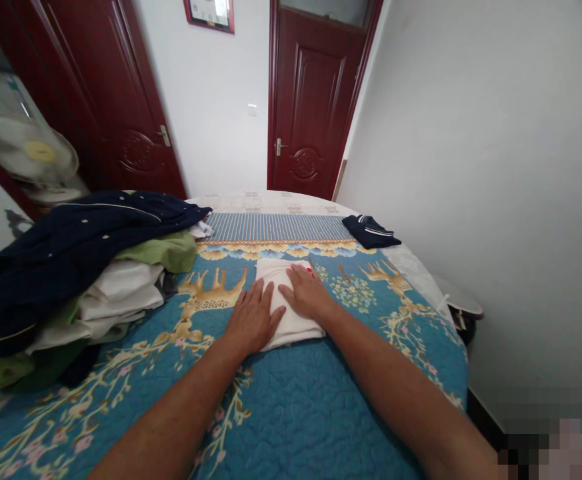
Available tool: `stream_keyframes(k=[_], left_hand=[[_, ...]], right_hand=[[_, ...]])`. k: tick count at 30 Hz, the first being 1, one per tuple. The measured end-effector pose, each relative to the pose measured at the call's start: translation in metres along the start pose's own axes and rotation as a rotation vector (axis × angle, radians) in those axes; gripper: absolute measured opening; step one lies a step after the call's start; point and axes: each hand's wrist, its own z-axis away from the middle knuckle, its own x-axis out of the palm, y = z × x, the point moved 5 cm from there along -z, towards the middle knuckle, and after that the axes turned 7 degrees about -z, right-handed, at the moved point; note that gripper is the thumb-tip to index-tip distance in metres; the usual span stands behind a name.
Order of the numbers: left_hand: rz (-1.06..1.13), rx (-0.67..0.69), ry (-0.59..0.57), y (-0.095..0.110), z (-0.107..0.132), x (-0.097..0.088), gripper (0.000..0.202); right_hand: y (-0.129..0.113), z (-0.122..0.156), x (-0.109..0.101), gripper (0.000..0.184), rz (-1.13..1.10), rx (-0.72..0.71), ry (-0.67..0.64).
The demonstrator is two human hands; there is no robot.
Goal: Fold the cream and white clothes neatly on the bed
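Note:
A folded white cloth (275, 270) lies on the blue patterned bedspread (291, 407) in the middle of the bed. My left hand (253, 319) rests flat on its left edge, fingers stretched out. My right hand (307, 291) lies flat on the cloth's right side, fingers spread, touching the left hand's fingertips. Neither hand grips anything.
A heap of clothes sits at the left: a dark navy garment (71, 247), a green one (163, 252) and white ones (115, 293). A small folded navy garment (371, 231) lies at the far right. A white wall (495, 167) borders the bed's right side. Two red doors (313, 100) stand beyond.

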Motion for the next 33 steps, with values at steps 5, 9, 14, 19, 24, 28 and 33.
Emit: stream_keyframes(k=[5, 9, 14, 19, 24, 28, 33], left_hand=[[-0.012, -0.022, -0.023, -0.003, -0.001, 0.003, 0.077], [-0.029, -0.027, -0.069, -0.003, -0.001, 0.004, 0.08], [-0.067, -0.022, -0.041, -0.004, -0.01, -0.006, 0.073], [-0.068, 0.009, 0.035, -0.004, -0.045, -0.013, 0.067], [-0.037, -0.067, -0.062, -0.013, -0.079, 0.011, 0.07], [-0.023, -0.197, -0.118, -0.032, -0.097, 0.021, 0.074], [-0.005, -0.175, -0.125, -0.042, -0.102, 0.018, 0.078]], right_hand=[[0.028, -0.028, 0.006, 0.069, -0.029, 0.071, -0.056], [0.04, -0.041, 0.006, 0.07, -0.034, 0.12, -0.046], [0.041, -0.042, 0.006, 0.065, -0.056, 0.113, 0.035], [0.041, -0.04, 0.005, 0.066, -0.065, 0.094, 0.056], [0.042, -0.041, 0.007, 0.068, -0.083, 0.1, 0.035], [0.047, -0.042, 0.006, 0.067, -0.12, 0.121, 0.091], [0.055, -0.041, 0.001, 0.057, -0.166, 0.093, 0.185]])
